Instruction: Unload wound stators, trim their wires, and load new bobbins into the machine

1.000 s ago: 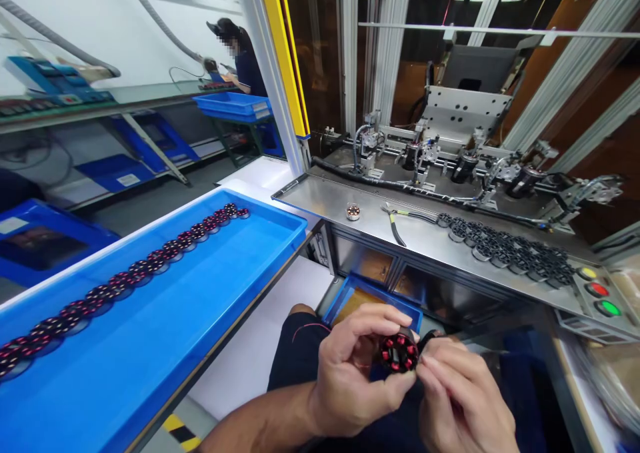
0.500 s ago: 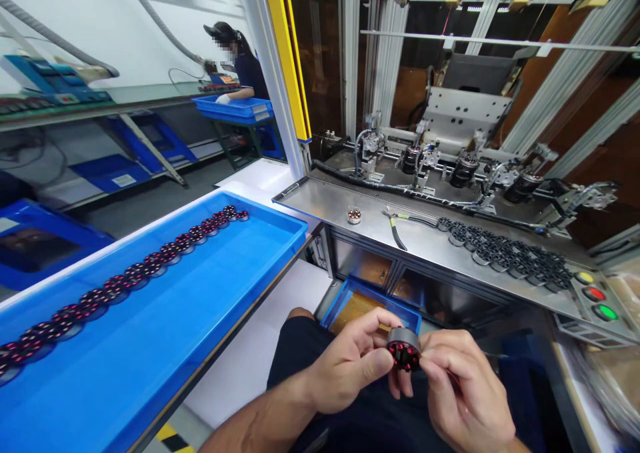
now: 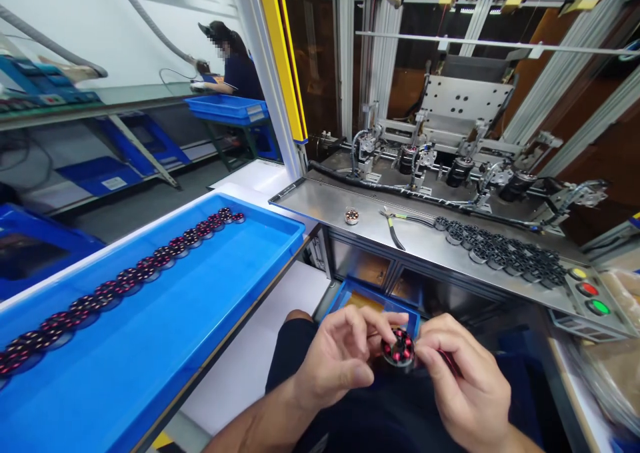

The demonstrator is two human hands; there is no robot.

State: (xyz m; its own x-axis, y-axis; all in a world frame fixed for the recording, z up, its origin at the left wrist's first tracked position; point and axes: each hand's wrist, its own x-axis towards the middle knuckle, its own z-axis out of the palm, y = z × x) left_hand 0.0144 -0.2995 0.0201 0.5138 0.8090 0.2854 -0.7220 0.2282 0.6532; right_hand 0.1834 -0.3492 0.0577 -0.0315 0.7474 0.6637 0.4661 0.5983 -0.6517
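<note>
Low in the middle of the view, over my lap, both hands hold a small round motor stator (image 3: 398, 348) with red wire windings. My left hand (image 3: 336, 362) pinches its left side with thumb and fingers. My right hand (image 3: 465, 381) closes on its right side, fingertips pressed together against the rim. The stator's wound face points up toward me.
A big blue tray (image 3: 165, 326) on my left carries a long row of wound stators (image 3: 125, 280). The steel bench (image 3: 425, 240) ahead holds one stator (image 3: 351, 216), pliers (image 3: 393, 226), several black cores (image 3: 505, 253) and three coloured buttons (image 3: 587, 289). Another person (image 3: 235, 63) works far left.
The stator has been turned in my fingers, from edge-on to face up, and both hands have sunk slightly lower. The camera has shifted a little.
</note>
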